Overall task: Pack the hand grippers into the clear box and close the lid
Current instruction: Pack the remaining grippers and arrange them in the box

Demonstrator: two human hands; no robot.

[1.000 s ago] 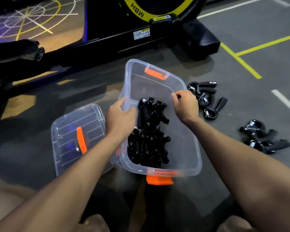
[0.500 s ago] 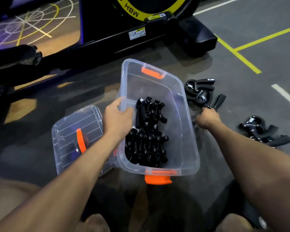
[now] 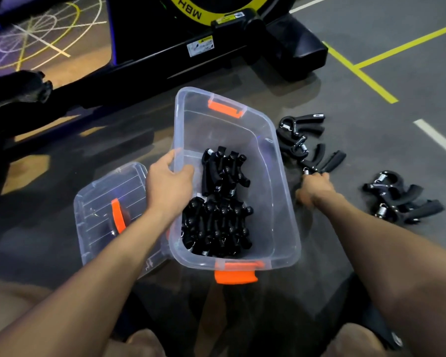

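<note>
Fingers curl hidden beneath right hand.

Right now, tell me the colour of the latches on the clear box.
Orange latches on the clear box, clearest in the head view.

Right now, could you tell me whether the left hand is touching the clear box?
Touching. The head view shows the left hand gripping the clear box at its left rim, thumb hooked over the edge and inside.
</note>
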